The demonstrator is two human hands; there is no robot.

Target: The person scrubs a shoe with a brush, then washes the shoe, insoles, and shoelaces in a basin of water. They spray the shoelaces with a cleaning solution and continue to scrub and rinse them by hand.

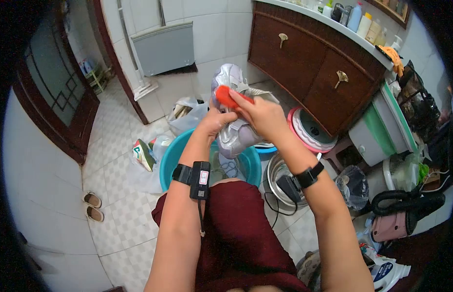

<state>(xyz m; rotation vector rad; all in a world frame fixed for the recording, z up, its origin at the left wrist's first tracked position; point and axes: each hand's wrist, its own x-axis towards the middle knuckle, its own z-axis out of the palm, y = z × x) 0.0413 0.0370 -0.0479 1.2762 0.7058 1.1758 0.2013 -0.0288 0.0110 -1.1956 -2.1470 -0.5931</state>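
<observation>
two bare hands share one silver shoe [236,138] and one red brush [226,96]. the left grip [218,120] is closed round the shoe, thumb across it, and the right grip [263,114] is closed on the brush, which lies across the shoe's upper. each forearm wears one black band, the left one [182,174] with a small box and a hanging cable, the right one [309,176] near the wrist. one teal basin [169,170] stands on the floor [131,219] below the shoe, with something pale blue inside, too unclear to name. left of the basin, one green and white shoe [143,155] lies by a clear plastic bag [139,181]; two small slippers [94,214] sit side by side at the floor's left edge. the floor is pale tile in a checked pattern. a dark brown door [51,92] with a glass panel stands at the left. a brown cabinet [297,63] with two handles carries a white desk [309,14]; several bottles line the desk's back edge, and one orange glove [393,59] hangs over its right corner. the silver shoe is held up above the basin, its shiny panels mixed with lilac grey, its toe towards the wall.
</observation>
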